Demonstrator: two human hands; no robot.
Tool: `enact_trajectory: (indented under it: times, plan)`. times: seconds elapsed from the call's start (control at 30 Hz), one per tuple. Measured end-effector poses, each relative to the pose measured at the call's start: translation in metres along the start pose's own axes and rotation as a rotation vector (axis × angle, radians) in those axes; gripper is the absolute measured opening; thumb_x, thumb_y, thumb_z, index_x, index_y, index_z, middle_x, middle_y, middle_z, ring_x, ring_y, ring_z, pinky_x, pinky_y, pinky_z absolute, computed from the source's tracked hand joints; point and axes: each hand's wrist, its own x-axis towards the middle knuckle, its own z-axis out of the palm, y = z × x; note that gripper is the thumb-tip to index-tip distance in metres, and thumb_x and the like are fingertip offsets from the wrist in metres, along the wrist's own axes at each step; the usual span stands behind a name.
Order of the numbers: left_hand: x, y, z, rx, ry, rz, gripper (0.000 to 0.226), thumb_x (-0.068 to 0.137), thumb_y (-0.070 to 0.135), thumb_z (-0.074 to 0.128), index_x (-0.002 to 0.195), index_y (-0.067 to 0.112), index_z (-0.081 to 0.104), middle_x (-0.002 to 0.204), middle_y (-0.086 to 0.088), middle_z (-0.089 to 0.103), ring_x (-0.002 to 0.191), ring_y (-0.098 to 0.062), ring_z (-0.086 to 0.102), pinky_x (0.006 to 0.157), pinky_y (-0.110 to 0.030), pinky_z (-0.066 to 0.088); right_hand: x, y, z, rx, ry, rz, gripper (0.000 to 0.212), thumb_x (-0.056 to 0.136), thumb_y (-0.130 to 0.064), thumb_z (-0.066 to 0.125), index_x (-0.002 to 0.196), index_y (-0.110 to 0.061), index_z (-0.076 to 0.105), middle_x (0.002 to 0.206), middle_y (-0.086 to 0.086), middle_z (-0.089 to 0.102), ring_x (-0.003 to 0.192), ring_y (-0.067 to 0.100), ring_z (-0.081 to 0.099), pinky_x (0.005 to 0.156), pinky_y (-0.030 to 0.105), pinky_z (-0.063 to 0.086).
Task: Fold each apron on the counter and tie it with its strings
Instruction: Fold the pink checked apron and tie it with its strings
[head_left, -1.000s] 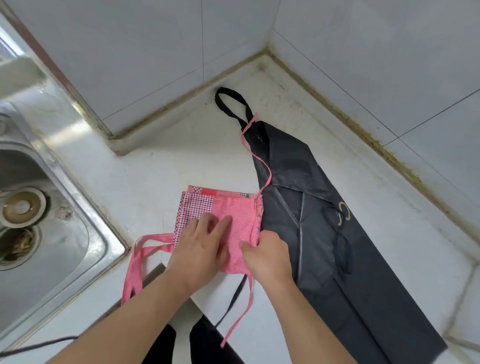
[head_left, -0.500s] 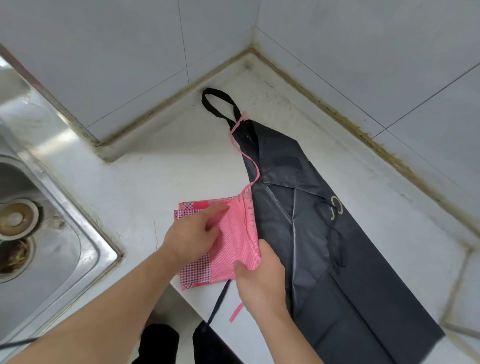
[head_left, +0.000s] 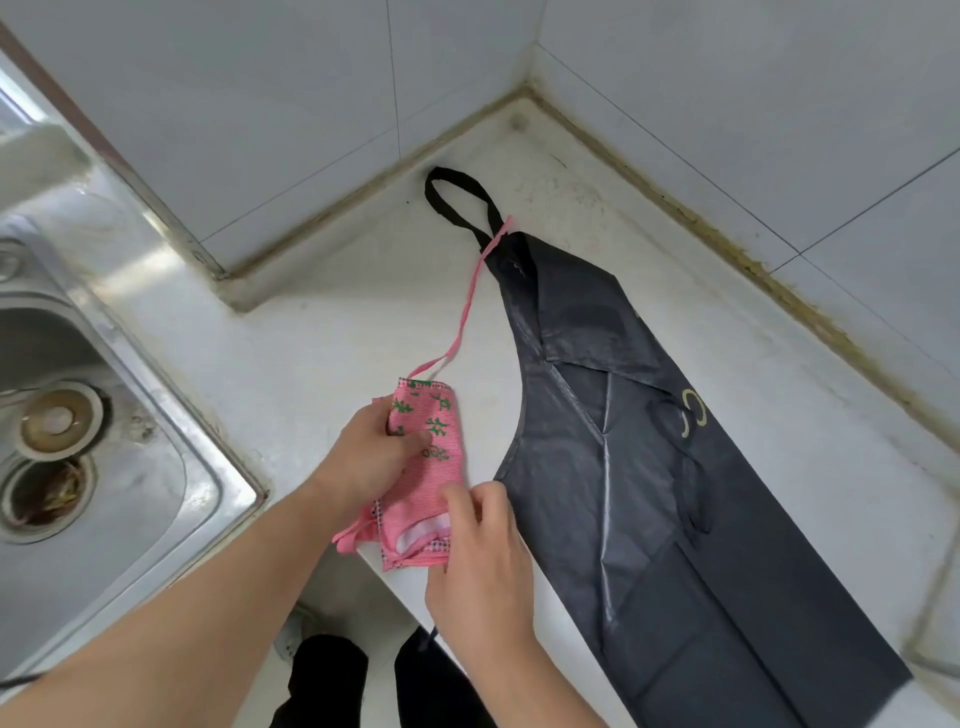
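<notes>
Pink apron folded narrow and pinned at the counter edge for tying

The pink apron (head_left: 423, 467) is held as a slim bundle at the front edge of the counter (head_left: 322, 332), just left of the black apron (head_left: 675, 467), which lies flat and not yet folded. Its upper half is gripped by the left hand (head_left: 366, 457), apparently so the folds cannot spring open, while the lower end is pinched by the right hand (head_left: 480, 551). One pink string (head_left: 467, 306) is left trailing toward the black neck loop (head_left: 460, 200), probably kept free for wrapping.
</notes>
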Motion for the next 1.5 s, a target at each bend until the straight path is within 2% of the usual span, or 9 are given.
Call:
enact_trajectory:
  times: [0.2, 0.3, 0.4, 0.57, 0.67, 0.83, 1.07, 1.33, 1.5]
  plan:
    - [-0.001, 0.0, -0.003, 0.419, 0.287, 0.184, 0.016, 0.089, 0.02, 0.065, 0.078, 0.013, 0.056, 0.07, -0.004, 0.062, 0.07, -0.026, 0.059, 0.06, -0.036, 0.042, -0.001, 0.007, 0.005, -0.073, 0.007, -0.102, 0.065, 0.051, 0.008, 0.067, 0.106, -0.025, 0.062, 0.093, -0.005, 0.044, 0.08, 0.018, 0.049, 0.061, 0.028, 0.048]
    - [0.006, -0.01, -0.008, 0.56, 0.344, 0.24, 0.023, 0.089, 0.022, 0.066, 0.072, 0.02, 0.051, 0.089, -0.003, 0.056, 0.092, -0.03, 0.056, 0.077, -0.038, 0.044, -0.001, 0.006, 0.007, -0.084, -0.005, -0.129, 0.06, 0.049, 0.011, 0.062, 0.098, -0.024, 0.061, 0.09, -0.006, 0.043, 0.08, 0.019, 0.045, 0.063, 0.03, 0.048]
    - [0.013, -0.023, -0.018, 0.541, 0.291, 0.209, 0.008, 0.086, 0.016, 0.074, 0.092, 0.016, 0.068, 0.105, -0.005, 0.053, 0.113, -0.033, 0.053, 0.091, -0.033, 0.041, -0.002, 0.009, 0.01, -0.087, -0.072, -0.114, 0.061, 0.051, 0.008, 0.064, 0.101, -0.026, 0.061, 0.094, -0.008, 0.043, 0.085, 0.019, 0.046, 0.067, 0.03, 0.05]
    - [0.005, -0.026, -0.024, 0.41, 0.369, 0.18, 0.052, 0.08, 0.012, 0.085, 0.122, 0.01, 0.055, 0.121, -0.004, 0.045, 0.117, -0.029, 0.053, 0.091, -0.028, 0.041, 0.001, 0.006, -0.004, -0.104, -0.169, -0.144, 0.042, 0.067, -0.023, 0.045, 0.107, -0.026, 0.055, 0.107, -0.009, 0.045, 0.102, 0.02, 0.041, 0.094, 0.032, 0.046]
    - [-0.013, -0.018, -0.017, 0.545, 0.564, 0.439, 0.05, 0.08, 0.003, 0.077, 0.125, 0.007, 0.055, 0.125, -0.012, 0.046, 0.115, -0.033, 0.047, 0.095, -0.034, 0.036, 0.012, -0.006, -0.009, -0.066, -0.057, -0.123, 0.04, 0.077, -0.031, 0.035, 0.105, -0.021, 0.063, 0.106, -0.007, 0.053, 0.101, 0.02, 0.045, 0.095, 0.031, 0.043]
    - [-0.021, -0.038, 0.001, 0.745, 0.063, 0.58, 0.026, 0.093, 0.007, 0.055, 0.109, 0.024, 0.066, 0.111, 0.01, 0.056, 0.096, -0.019, 0.062, 0.075, -0.04, 0.055, 0.023, -0.003, 0.008, -0.109, -0.154, -0.135, 0.042, 0.081, -0.022, 0.046, 0.122, -0.024, 0.052, 0.115, -0.007, 0.052, 0.105, 0.021, 0.046, 0.093, 0.035, 0.047]
    - [-0.021, -0.067, -0.013, 0.726, -0.154, 0.624, 0.07, 0.076, 0.032, 0.08, 0.14, 0.031, 0.052, 0.134, 0.015, 0.045, 0.121, -0.01, 0.048, 0.103, -0.032, 0.045, 0.012, 0.011, 0.0, -0.135, -0.219, -0.077, 0.054, 0.091, -0.039, 0.064, 0.139, -0.033, 0.04, 0.121, -0.007, 0.043, 0.112, 0.019, 0.044, 0.097, 0.033, 0.043]
    - [-0.03, -0.07, -0.022, 0.656, -0.188, 0.654, 0.082, 0.065, 0.019, 0.085, 0.141, 0.03, 0.056, 0.139, 0.019, 0.044, 0.129, -0.005, 0.046, 0.109, -0.023, 0.039, 0.059, -0.001, -0.021, 0.082, -0.225, 0.172, 0.035, 0.094, -0.021, 0.056, 0.128, -0.017, 0.048, 0.126, 0.002, 0.052, 0.119, 0.023, 0.052, 0.099, 0.037, 0.048]
    - [-0.026, -0.064, -0.021, 0.672, -0.149, 0.677, 0.078, 0.059, 0.023, 0.089, 0.132, 0.029, 0.062, 0.134, 0.019, 0.052, 0.121, -0.009, 0.054, 0.103, -0.027, 0.046, 0.079, -0.013, -0.015, 0.017, -0.291, 0.253, 0.026, 0.093, -0.022, 0.065, 0.109, -0.013, 0.047, 0.109, 0.006, 0.06, 0.099, 0.03, 0.063, 0.072, 0.038, 0.05]
